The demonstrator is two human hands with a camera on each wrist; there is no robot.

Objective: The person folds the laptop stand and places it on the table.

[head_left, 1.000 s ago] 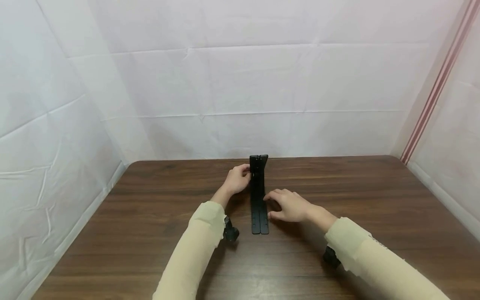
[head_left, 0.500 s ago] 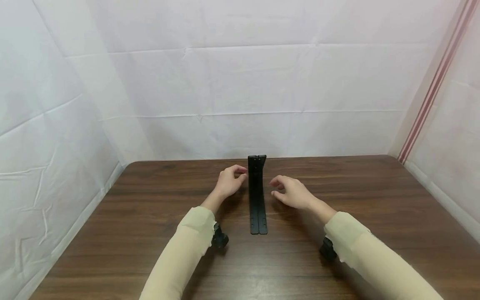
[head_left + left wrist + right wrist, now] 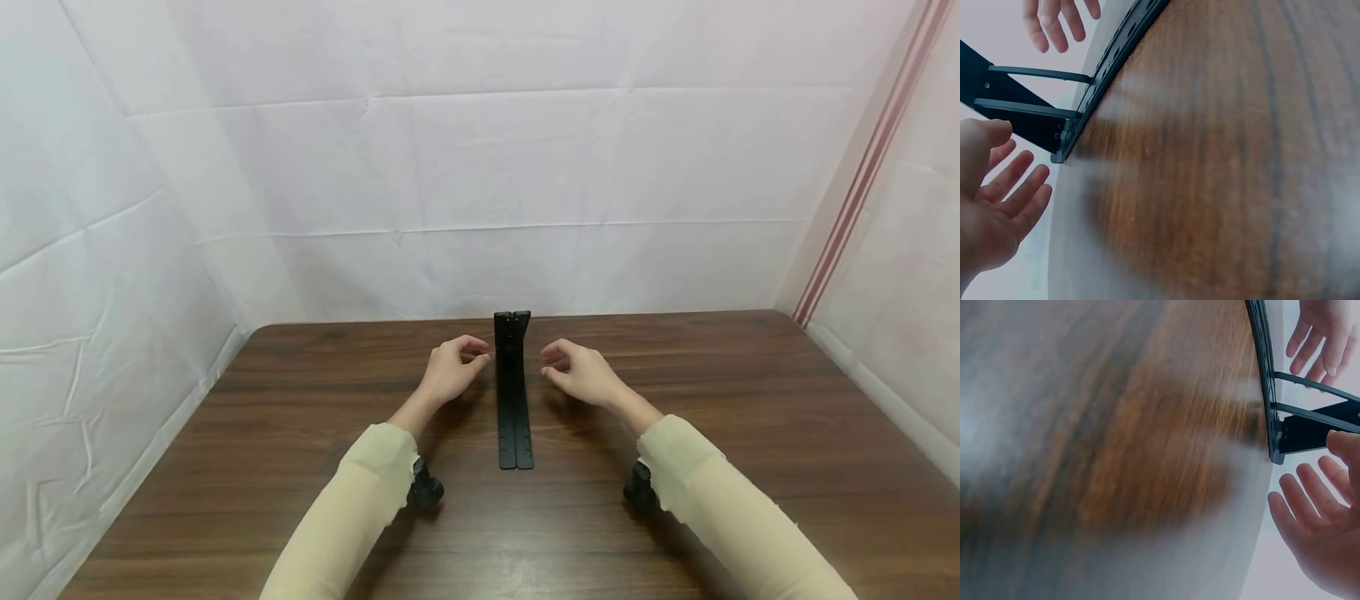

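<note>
A black bracket (image 3: 513, 392) lay along the middle of the wooden table (image 3: 712, 467), its far end standing upright. The left hand (image 3: 450, 372) and right hand (image 3: 582, 372) hovered just beside that upright part, one on each side, fingers loosely spread, holding nothing. No writing showed on it.

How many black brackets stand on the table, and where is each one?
2. The left bracket and the right bracket stand side by side at the middle of the table, uprights at the far end, between the left hand and right hand. Neither hand touches them.
</note>
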